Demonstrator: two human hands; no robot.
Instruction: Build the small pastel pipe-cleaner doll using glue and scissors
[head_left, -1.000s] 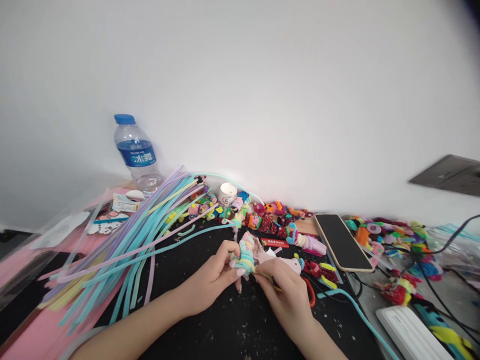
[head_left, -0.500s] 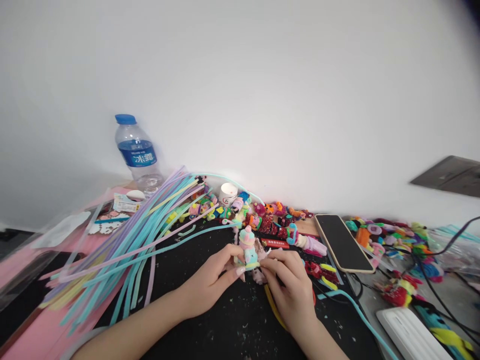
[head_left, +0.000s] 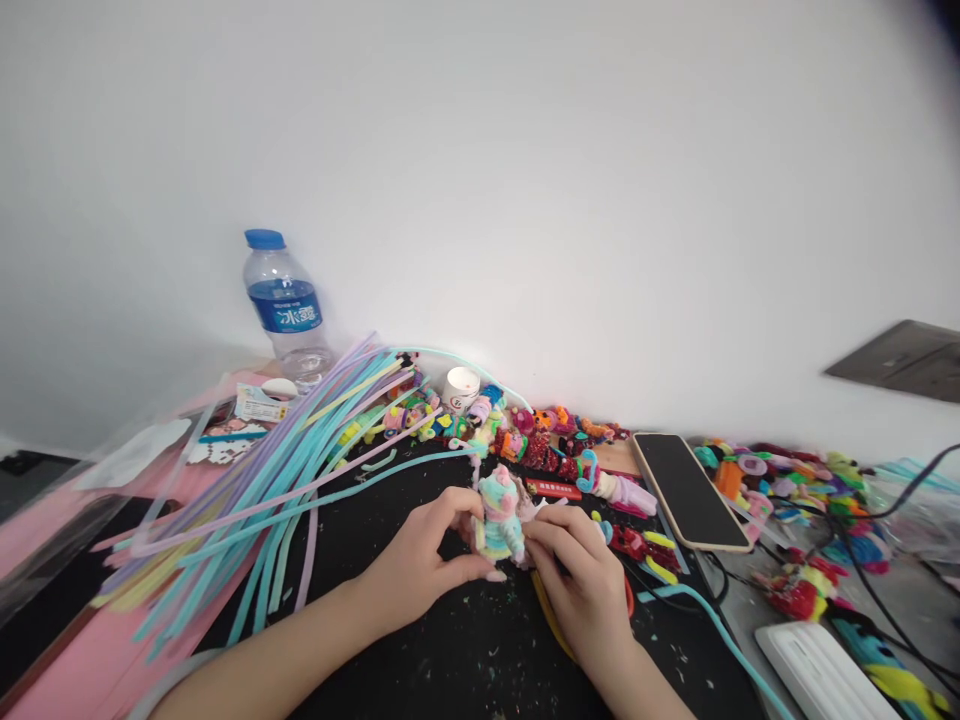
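A small pastel pipe-cleaner figure (head_left: 500,515), pink, mint and yellow, is between my two hands above the black work surface. My left hand (head_left: 427,550) holds it from the left, fingers behind its side and the thumb low near its base. At its right edge my right hand (head_left: 574,560) pinches, the fingertips closed together; what exactly they grip there is partly hidden. Beneath my right hand shows a curved yellow handle (head_left: 553,615) of a tool that is mostly covered.
Left lies a bundle of pastel pipe cleaners (head_left: 300,470), with a water bottle (head_left: 289,310) behind. Several finished pipe-cleaner figures (head_left: 532,450) and a paper cup (head_left: 460,388) line the wall. A phone (head_left: 691,490), cables and a white power bank (head_left: 821,670) are at right.
The figure has turned and tilted between my hands. My left thumb has moved from its front down to below its base. My right hand stays almost in place.
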